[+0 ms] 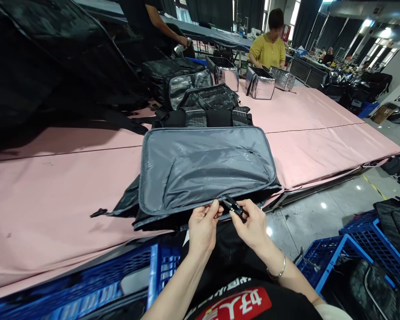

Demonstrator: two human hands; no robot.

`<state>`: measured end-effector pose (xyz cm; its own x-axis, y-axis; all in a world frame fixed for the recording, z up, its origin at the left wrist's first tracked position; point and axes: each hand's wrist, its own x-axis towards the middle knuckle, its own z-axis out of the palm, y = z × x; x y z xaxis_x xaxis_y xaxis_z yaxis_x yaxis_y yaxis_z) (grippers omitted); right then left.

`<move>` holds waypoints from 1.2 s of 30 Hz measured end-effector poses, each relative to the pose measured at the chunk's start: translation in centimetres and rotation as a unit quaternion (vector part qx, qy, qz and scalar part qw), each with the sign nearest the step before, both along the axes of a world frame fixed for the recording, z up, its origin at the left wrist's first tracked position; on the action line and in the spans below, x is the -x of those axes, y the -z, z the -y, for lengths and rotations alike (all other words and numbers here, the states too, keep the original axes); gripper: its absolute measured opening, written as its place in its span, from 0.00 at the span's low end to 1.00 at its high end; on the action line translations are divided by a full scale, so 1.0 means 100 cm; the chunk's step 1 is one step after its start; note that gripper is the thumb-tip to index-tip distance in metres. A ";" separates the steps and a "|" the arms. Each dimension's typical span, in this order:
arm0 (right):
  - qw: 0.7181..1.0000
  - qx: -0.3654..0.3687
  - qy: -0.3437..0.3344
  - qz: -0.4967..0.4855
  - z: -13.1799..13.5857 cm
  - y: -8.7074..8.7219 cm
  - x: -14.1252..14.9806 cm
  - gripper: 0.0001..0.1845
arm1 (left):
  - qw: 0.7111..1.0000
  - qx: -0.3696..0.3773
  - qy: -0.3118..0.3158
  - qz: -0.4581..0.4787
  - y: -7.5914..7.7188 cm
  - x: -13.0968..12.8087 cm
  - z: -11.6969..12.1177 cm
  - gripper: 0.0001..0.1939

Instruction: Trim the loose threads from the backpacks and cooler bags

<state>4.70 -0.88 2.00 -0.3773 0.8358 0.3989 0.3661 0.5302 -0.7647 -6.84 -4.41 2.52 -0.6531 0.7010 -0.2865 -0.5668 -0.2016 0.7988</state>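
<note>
A dark camouflage bag lies in front of me with its grey-lined flap [206,171] opened out flat on the pink table. My left hand [203,224] pinches the near edge of the flap between thumb and fingers. In my right hand [251,222] is a pair of black thread snips [235,208], its blades pointing at the flap's piped edge just right of my left fingertips. Whether the blades touch a thread is too small to tell. Under the near edge, the bag's dark opening shows.
More camouflage bags [200,102] lie beyond, near silver insulated boxes [260,83]. A large black bag [53,58] stands at left. Blue crates [330,258] sit at lower right, another blue crate [153,275] below the table. A person in yellow [270,51] works across the table; another's arm [166,26] shows.
</note>
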 end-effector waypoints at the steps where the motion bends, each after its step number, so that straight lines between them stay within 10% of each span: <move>1: 1.000 0.011 0.002 -0.014 0.000 0.001 0.001 0.08 | 1.000 0.000 0.002 0.000 0.000 0.000 0.000 0.20; 12: 0.982 0.053 0.144 -0.108 -0.015 0.016 -0.012 0.11 | 1.000 0.011 0.009 0.009 -0.003 0.002 0.001 0.19; 20: 0.998 0.021 0.012 -0.051 0.005 0.008 -0.005 0.10 | 1.000 0.008 0.010 0.013 -0.007 0.000 0.001 0.19; 36: 0.998 0.039 0.025 -0.029 0.003 0.006 -0.004 0.10 | 0.992 0.080 -0.071 0.063 -0.010 0.001 -0.014 0.16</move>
